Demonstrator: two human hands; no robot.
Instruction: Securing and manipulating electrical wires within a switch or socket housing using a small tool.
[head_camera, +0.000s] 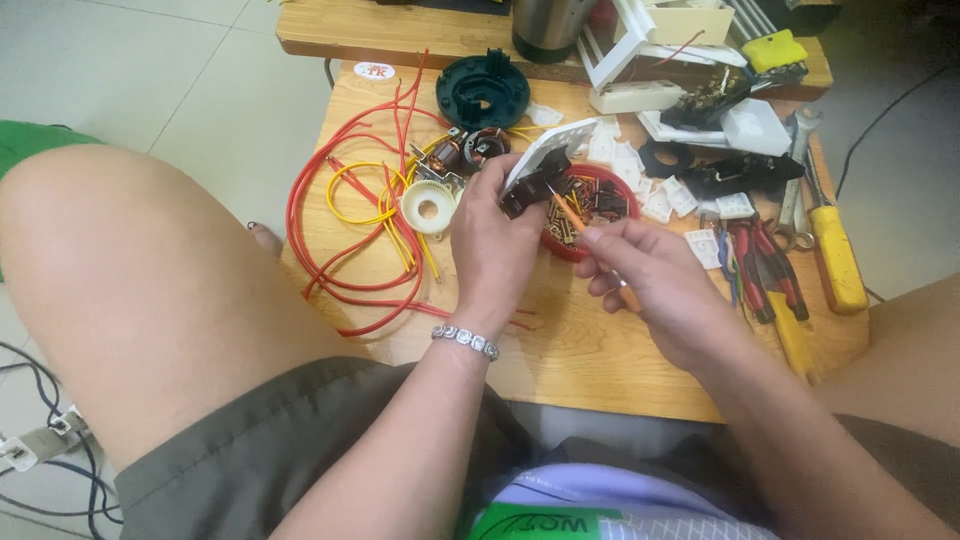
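My left hand (492, 245) grips a white switch plate with a dark backing (540, 165), tilted up over the low wooden table (560, 350). My right hand (650, 275) holds a thin orange-handled screwdriver (572, 216) whose tip points at the dark underside of the plate. Just behind both hands sits a red round dish (560, 245) filled with small screws and dark parts. A silver bracelet (466, 340) circles my left wrist.
Red and yellow wires (350, 200) coil on the table's left, beside a white plastic gear (428, 207) and a small motor (470, 150). A dark green round housing (483, 92) lies at the back. Pliers (765, 270), a yellow-handled screwdriver (835, 255) and white switch parts (660, 195) crowd the right.
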